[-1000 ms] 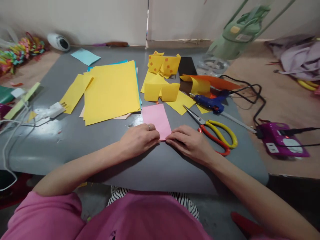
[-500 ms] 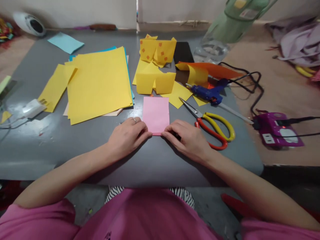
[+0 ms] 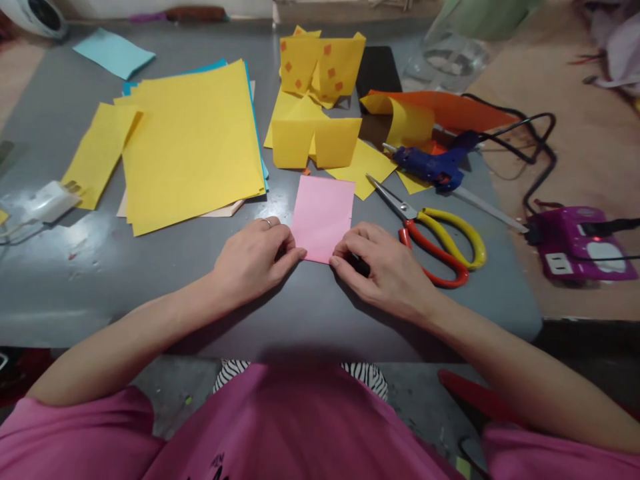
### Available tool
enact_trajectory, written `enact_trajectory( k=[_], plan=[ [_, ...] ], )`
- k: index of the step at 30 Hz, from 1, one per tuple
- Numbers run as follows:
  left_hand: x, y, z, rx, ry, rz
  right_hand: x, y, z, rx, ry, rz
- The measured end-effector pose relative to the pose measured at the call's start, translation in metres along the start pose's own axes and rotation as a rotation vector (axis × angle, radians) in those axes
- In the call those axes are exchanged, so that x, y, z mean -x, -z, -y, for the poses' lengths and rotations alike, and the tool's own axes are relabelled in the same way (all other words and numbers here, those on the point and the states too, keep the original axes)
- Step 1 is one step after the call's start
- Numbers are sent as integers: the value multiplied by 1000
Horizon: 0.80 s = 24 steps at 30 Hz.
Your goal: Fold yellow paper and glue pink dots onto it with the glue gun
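A small pink paper [image 3: 323, 217] lies on the grey table [image 3: 280, 313], slightly tilted, its near edge toward me. My left hand [image 3: 257, 259] pinches the paper's near left corner between thumb and fingers. At the near right corner, my right hand [image 3: 383, 270] has its thumb and fingertips closed on the edge; something dark shows under its curled fingers. Just beyond the paper stand folded yellow paper pieces [image 3: 295, 143], the rear one [image 3: 295, 67] dotted with orange diamonds. Scissors [image 3: 407, 212] with one red and one yellow handle lie open beside my right hand.
Yellow sheets [image 3: 190, 147] are stacked at left, near a white plug [image 3: 54, 201] and a light blue paper [image 3: 115, 52]. To the right are a blue glue gun [image 3: 435, 163], its black cable, orange paper [image 3: 450, 110], a purple power socket [image 3: 575, 243] and a clear-based bottle [image 3: 450, 53].
The pink paper has turned slightly, its far end now leaning right. Both hands still hold its near corners. The whole view has shifted, with the table items appearing higher.
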<state>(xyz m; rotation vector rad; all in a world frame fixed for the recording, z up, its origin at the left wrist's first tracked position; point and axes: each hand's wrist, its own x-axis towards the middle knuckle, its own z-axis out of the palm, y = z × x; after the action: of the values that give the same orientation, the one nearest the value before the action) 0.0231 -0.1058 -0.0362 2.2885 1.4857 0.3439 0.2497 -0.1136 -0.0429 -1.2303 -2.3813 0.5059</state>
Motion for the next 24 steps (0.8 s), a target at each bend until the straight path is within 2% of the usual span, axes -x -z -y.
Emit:
enact_trajectory(
  k=[4,8,11,16,24],
  plan=[
    [3,-1,1,-56,-20,-7,1,0,-2,4,25,-6],
    [11,-4,3,-141,-167,-68,3,0,-9,192,113,-80],
    [13,-4,5,-96,-254,-48,4,1,-13,225,141,-58],
    [10,1,5,-17,-275,-7,5,5,-15,124,193,1],
    [11,4,2,9,-236,17,4,6,-13,11,73,31]
  ],
)
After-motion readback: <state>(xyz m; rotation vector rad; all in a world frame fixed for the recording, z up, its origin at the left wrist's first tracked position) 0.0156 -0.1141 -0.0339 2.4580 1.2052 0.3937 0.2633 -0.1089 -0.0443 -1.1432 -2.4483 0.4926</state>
